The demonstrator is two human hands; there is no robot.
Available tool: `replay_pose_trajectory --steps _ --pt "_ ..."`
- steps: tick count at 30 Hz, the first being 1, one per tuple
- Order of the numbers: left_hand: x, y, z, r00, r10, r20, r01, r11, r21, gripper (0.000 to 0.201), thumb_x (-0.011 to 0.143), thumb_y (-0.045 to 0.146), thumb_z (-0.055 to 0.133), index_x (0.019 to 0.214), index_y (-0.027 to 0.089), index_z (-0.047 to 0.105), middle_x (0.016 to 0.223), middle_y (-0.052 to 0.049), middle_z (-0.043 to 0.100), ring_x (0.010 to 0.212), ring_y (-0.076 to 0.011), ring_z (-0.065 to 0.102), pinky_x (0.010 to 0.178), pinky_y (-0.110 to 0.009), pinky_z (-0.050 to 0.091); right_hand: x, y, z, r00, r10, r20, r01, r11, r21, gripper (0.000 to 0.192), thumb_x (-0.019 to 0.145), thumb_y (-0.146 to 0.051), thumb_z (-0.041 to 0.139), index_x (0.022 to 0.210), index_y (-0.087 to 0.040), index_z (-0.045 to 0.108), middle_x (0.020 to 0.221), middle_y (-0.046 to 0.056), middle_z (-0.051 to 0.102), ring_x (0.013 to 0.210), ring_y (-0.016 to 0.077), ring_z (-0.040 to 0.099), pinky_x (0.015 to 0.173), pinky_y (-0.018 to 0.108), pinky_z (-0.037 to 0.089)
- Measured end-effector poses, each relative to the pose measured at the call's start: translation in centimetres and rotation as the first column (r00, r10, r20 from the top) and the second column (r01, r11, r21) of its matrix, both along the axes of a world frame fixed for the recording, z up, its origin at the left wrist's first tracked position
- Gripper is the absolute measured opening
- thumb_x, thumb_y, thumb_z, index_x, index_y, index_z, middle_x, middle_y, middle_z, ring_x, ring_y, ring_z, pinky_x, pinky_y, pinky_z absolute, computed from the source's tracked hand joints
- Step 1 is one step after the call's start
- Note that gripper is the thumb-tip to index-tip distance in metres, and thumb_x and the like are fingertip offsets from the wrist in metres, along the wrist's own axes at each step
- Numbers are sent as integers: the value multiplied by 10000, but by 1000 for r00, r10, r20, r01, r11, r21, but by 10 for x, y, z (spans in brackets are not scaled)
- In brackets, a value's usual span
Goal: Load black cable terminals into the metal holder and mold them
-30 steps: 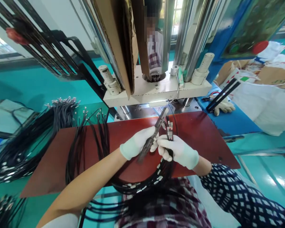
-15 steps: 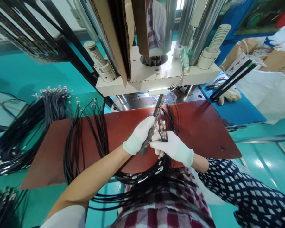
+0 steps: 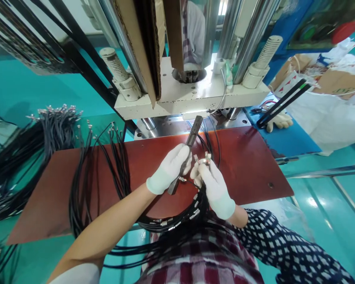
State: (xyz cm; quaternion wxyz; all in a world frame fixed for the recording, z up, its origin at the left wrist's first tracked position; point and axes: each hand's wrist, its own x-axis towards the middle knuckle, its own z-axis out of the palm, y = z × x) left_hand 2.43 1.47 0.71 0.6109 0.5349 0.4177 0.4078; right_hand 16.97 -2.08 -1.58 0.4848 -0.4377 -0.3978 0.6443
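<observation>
left hand [image 3: 168,170] gripping dark bar tool [image 3: 185,153] tight; right hand [image 3: 213,185] pinching metal-tipped black cables [image 3: 205,158], both hovering over red board [image 3: 248,157] w/ press [image 3: 192,94] behind.

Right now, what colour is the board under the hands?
Reddish-brown board, seen in the head view, under the white-gloved left hand and right hand.

Bare red-brown worktop [image 3: 245,157] lies open to the right of both gloved hands, as far as its right edge. To the left, hanging black cables [image 3: 118,165] drape across the board and block sideways passage. Ahead, the white press plate [image 3: 192,96] overhangs the far edge; only a low gap remains beneath it. Near side: looped cable bundle [image 3: 177,221] crowds the wrists.
</observation>
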Motion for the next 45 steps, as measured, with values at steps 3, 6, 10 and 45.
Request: replay_pose_trajectory --steps 3,6,10,45 --pt "-4 0 0 999 -46 -4 46 999 8 414 998 517 360 793 172 462 616 27 475 543 -87 423 565 -237 372 9 7 5 986 156 -66 -160 984 -75 276 867 -431 618 820 -173 536 707 -11 552 516 64 406 471 218 329" --pt "-6 -1 -2 997 -71 14 71 997 -8 424 994 532 352 820 169 485 614 26 484 531 -87 418 537 -230 359 15 13 9 964 263 -37 -265 959 -102 295 861 -458 604 802 -174 552 502 -65 429 421 61 301 430 225 258" --pt "-5 -1 -2 996 -81 30 81 997 -19 456 975 568 369 782 170 479 613 28 473 511 -84 408 503 -222 345 15 17 12 938 306 162 -291 951 -107 309 871 -460 566 787 -168 620 426 -51 459 381 78 342 416 234 270" --pt "-15 10 -7 931 -151 332 252 925 -285 449 962 557 400 729 174 430 615 37 394 474 -70 360 479 -233 307 46 11 28 863 407 300 -402 912 -80 220 852 -332 635 970 -158 699 955 41 694 879 163 627 851 296 470"
